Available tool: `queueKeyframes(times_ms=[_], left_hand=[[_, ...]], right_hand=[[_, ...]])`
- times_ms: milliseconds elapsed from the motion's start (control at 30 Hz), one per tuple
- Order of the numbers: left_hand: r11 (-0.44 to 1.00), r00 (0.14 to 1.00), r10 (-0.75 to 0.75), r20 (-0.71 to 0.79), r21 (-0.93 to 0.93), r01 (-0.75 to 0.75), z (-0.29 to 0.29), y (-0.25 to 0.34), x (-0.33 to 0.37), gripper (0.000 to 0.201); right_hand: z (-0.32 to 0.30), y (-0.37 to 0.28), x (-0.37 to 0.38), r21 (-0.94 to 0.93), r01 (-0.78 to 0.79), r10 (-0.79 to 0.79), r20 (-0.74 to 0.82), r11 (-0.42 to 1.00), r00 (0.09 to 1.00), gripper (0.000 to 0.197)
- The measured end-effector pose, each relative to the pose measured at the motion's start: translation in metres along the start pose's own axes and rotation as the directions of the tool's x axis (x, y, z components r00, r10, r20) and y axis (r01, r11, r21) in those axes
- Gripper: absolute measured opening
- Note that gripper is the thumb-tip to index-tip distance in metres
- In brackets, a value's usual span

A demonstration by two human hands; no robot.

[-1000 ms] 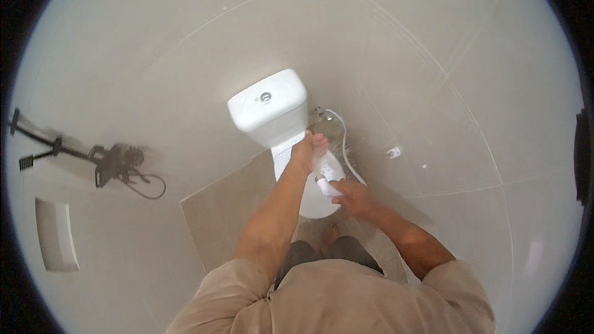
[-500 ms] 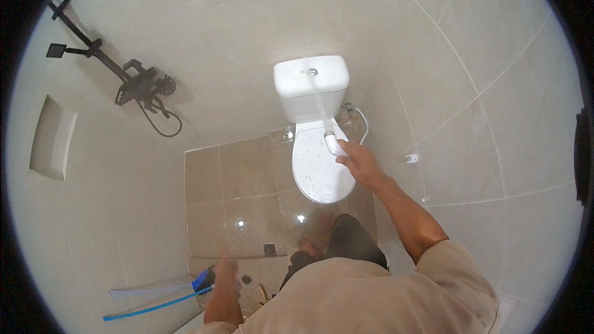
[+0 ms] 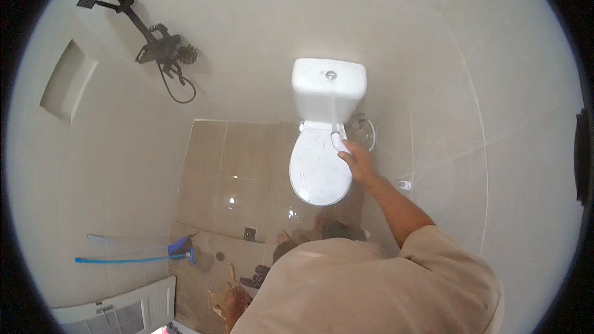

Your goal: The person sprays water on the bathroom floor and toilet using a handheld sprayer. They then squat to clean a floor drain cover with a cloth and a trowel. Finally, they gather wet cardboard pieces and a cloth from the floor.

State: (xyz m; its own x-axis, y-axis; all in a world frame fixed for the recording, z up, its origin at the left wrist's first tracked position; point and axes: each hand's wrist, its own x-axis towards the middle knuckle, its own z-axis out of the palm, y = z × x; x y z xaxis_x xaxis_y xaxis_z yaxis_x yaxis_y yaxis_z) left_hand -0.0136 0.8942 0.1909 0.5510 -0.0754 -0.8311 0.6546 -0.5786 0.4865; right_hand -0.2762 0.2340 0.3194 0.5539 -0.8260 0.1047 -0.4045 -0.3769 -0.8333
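White plastic handheld sprayer (image 3: 338, 141), short and curved, with a grey ring at its mouth. It is over the upper right part of the closed white oval toilet lid (image 3: 318, 170). A pale water jet (image 3: 334, 111) runs from it toward the glossy white cistern (image 3: 328, 80) with its round chrome button. Right hand (image 3: 360, 162) – fingers wrapped round the sprayer. Lid streaked and spotted with wet. Pale flexible hose (image 3: 373, 135) beside the bowl.

Left hand (image 3: 236, 303) low, near a slim tan handle (image 3: 232, 272); blurred, cannot tell whether its fingers are closed. Beyond, a bright blue long-handled tool (image 3: 133, 260) on wet beige floor tiles (image 3: 204, 167).

Against one second ago: left hand then at the spray in front of the sprayer, now well apart, down to the left – right hand's hold unchanged.
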Motion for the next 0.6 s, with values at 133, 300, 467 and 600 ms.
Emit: queueKeyframes(times_ms=[133, 300, 467, 600], left_hand=[[0.974, 0.973, 0.229, 0.043, -0.004, -0.229, 0.066, 0.023, -0.028, 0.033], [0.984, 0.986, 0.152, -0.072, 0.105, -0.144, 0.089, 0.033, -0.088, 0.042], [0.998, 0.992, -0.029, -0.125, 0.054, 0.036, 0.055, -0.036, -0.093, 0.047], [0.984, 0.975, -0.152, -0.16, -0.117, 0.134, 0.052, -0.072, -0.122, 0.049]], right_hand=[[-0.011, 0.051, 0.005, 0.212, -0.377, 0.352, 0.148, 0.902, 0.924, 0.044], [-0.025, 0.069, 0.013, 0.27, -0.607, 0.525, 0.32, 0.747, 0.789, 0.044], [0.008, 0.109, -0.01, 0.013, -0.408, 0.338, 0.537, 0.913, 0.773, 0.052], [0.032, 0.118, -0.036, -0.071, -0.292, 0.286, 0.517, 0.954, 0.807, 0.057]])
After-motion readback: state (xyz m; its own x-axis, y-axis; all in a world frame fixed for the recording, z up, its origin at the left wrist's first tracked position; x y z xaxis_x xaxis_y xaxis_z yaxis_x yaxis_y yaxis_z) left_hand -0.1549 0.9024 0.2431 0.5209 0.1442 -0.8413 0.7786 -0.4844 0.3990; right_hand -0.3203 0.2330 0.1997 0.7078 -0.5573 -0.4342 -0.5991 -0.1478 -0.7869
